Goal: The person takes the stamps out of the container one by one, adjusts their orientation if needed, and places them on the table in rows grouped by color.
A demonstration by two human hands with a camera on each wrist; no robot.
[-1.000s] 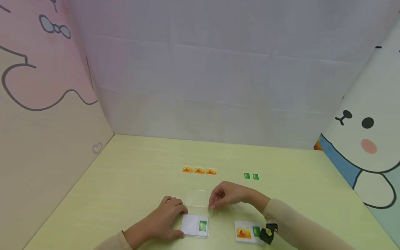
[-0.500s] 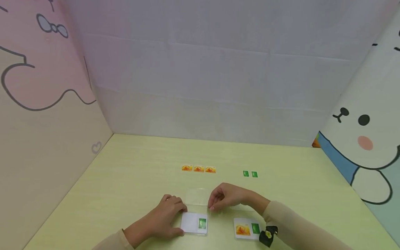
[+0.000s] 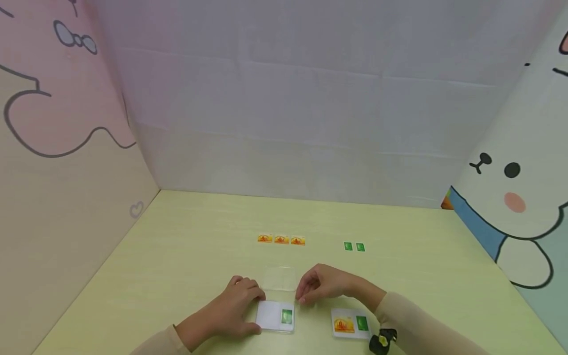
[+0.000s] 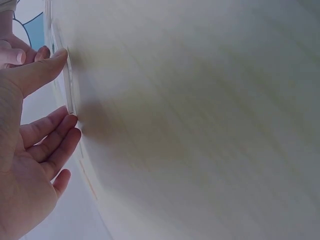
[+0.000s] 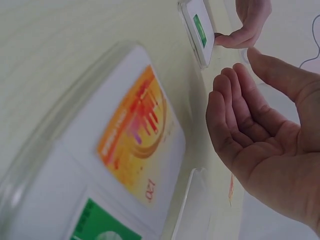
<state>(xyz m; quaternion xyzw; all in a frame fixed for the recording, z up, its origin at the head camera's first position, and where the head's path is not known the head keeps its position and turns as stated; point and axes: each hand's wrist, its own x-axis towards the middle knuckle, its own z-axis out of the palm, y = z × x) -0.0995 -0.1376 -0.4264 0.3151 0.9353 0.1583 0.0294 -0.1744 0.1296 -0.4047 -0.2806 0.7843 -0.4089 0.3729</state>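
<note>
Gripping the case [image 3: 268, 314] with the left hand [image 3: 232, 309], presumably for steadiness, while loosely curling the right hand [image 3: 320, 285] near the lid [image 3: 279, 279], possibly but not discernibly pinching it.

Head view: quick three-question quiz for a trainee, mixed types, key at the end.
1. How many loose orange stamps lie in the far row?
2. True or false: the right case holds a green stamp but no orange one.
3. Where is the left hand?
A. At the left side of the left case
B. On the right case
C. On the two loose green stamps

Key:
1. Three.
2. False; an orange stamp lies in it too.
3. A.
</note>
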